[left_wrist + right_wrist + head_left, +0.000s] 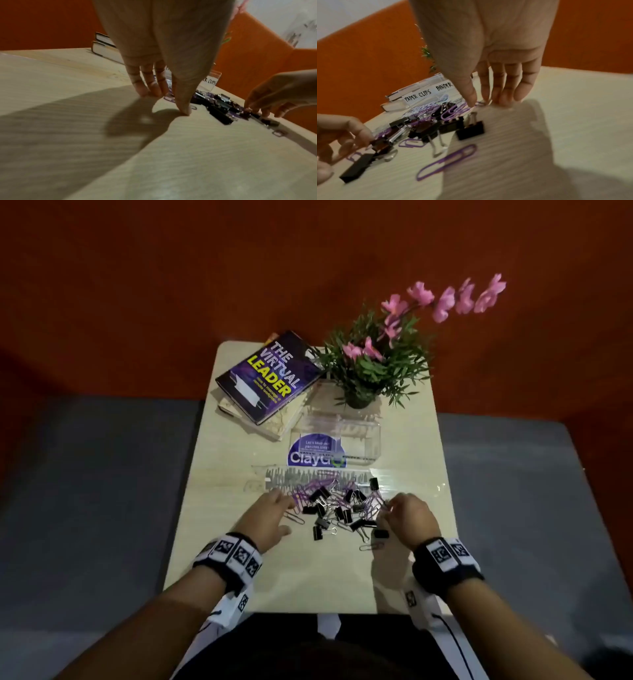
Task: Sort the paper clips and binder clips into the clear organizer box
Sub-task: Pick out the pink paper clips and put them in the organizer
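Observation:
A mixed pile of purple paper clips [308, 491] and black binder clips [346, 513] lies on the table between my hands. The clear organizer box [337, 440] stands just behind it, with the labels "PAPER CLIPS" [418, 96] and "BINDER" [444, 86] on its front. My left hand [286, 513] is at the pile's left edge, fingers [147, 92] straight, tips on the table and against a binder clip [381, 144]. My right hand [477, 104] is at the pile's right edge, and its thumb and forefinger pinch a purple paper clip [453, 111].
Two stacked books [270, 378] lie at the back left of the small wooden table [325, 577]. A potted plant with pink flowers [370, 364] stands behind the box. A clear plastic bag [394, 481] lies under the pile's far side. Single clips [447, 161] lie loose nearer to me.

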`<state>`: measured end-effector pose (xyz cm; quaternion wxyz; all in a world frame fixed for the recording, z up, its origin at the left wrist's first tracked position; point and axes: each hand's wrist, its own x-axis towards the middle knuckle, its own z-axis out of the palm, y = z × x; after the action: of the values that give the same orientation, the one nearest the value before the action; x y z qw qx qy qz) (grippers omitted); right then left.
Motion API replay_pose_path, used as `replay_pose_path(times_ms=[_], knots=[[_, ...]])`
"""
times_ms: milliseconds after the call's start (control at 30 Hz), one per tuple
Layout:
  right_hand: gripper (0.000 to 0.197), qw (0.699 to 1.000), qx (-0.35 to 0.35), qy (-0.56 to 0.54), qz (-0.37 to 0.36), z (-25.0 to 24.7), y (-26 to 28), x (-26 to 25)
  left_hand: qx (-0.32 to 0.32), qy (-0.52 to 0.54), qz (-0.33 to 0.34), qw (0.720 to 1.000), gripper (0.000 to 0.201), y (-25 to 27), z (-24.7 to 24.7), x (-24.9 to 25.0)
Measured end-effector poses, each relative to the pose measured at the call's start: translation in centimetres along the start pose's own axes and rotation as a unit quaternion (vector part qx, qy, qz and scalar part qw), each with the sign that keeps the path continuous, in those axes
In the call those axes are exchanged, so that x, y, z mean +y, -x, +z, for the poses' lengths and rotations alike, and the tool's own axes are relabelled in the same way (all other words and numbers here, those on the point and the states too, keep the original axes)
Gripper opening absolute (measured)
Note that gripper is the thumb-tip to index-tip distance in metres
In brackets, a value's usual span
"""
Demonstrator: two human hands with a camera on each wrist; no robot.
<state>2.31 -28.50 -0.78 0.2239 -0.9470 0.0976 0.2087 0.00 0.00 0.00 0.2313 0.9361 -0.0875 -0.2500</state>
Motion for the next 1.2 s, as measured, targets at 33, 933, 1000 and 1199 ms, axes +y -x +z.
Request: replay_pose_path(times_ms=[33,933,1000,1199], knots=[[0.013,1.0,0.016,-0.021,0.016,0.3,-0.4,-0.1,0.005,-0.014,0.005,1.0,0.043,-0.5,0.2,0.1],[0.013,0.996,0.024,-0.077,0.046,2.0,-0.5,-3.4,0.007,-0.076,0.031,0.997,0.012,-4.1,-0.6,1.1],[0.01,0.995,0.035,-0.088,0.039,2.1,-0.4,-3.3,-0.001,-0.066,0.012,0.998,0.01,-4.0,-0.6,1.5],[0.013,0.976,0.054,-0.198,0.069,0.3,-0.2,-2.7,0.013,0.135,-0.054,0.989,0.016,-3.4,-2.9,2.0]])
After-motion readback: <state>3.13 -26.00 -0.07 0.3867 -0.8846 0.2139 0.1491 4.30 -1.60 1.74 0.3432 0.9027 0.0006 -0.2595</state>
